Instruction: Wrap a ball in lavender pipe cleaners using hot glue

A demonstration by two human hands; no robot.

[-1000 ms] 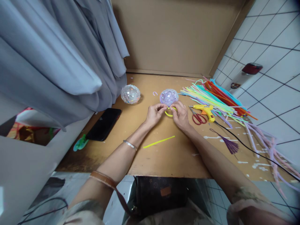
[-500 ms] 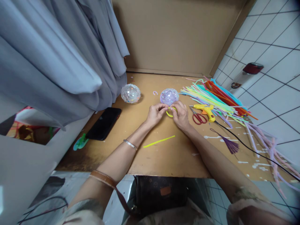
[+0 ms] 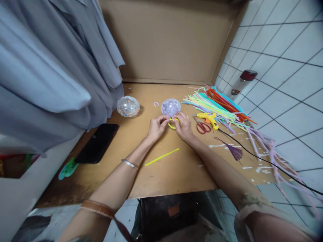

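Cardboard desk [image 3: 161, 174]: left hand [image 3: 156, 127] and right hand [image 3: 183, 126] both pinch a yellow loop [image 3: 172, 123], steadying it against the ball [image 3: 171, 107].

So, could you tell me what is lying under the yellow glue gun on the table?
The yellow glue gun lies across the edge of the pile of coloured pipe cleaners, beside the red scissors. Whether its nozzle touches the cardboard table is hidden by the gun's body.

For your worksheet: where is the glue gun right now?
The glue gun lies on the table, right of the right hand, between the scissors and the sticks.
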